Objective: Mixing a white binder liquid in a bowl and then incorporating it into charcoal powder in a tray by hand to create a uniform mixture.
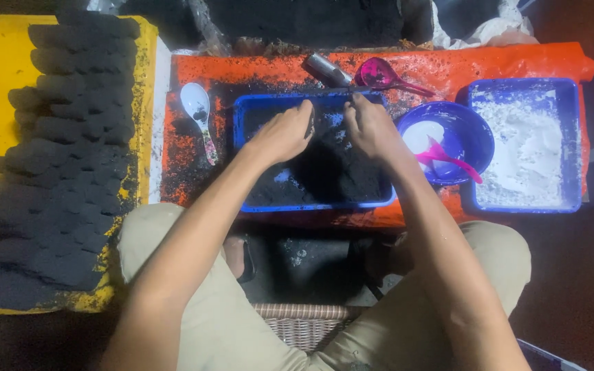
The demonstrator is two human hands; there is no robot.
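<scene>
Both the left hand (284, 134) and right hand (369, 127), fingers curled, seemingly empty, press black powder (331, 172) in the blue tray (242, 117).

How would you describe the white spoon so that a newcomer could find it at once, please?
Start at the orange sheet covering the work surface, then find the blue tray of black powder where both hands work. Just left of that tray lies the white spoon, bowl away from the person. Unlike the two pink scoops to the right, it is white with a patterned handle.
</scene>
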